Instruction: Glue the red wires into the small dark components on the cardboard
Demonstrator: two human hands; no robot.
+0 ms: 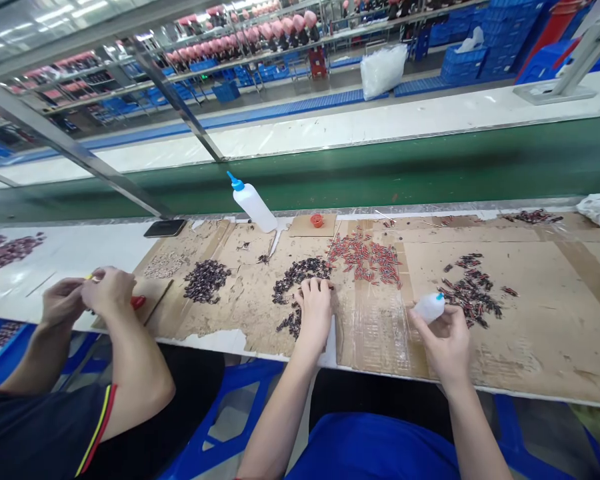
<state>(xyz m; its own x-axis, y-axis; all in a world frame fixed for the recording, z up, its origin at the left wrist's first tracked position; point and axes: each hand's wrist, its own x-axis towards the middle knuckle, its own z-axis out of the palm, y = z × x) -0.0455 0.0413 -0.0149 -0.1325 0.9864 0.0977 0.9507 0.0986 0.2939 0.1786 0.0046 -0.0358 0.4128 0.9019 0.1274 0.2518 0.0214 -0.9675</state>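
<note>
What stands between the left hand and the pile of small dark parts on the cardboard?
Nothing visible does. The left hand already rests with its fingers on the near edge of the dark pile. The right hand is off to the side holding a small white bottle, away from that pile.

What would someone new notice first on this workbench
The heaps of small dark and red parts strewn over the taped cardboard mat. The left hand rests on the dark heap; the right hand holds a small white bottle. A co-worker's hands work at far left.
</note>
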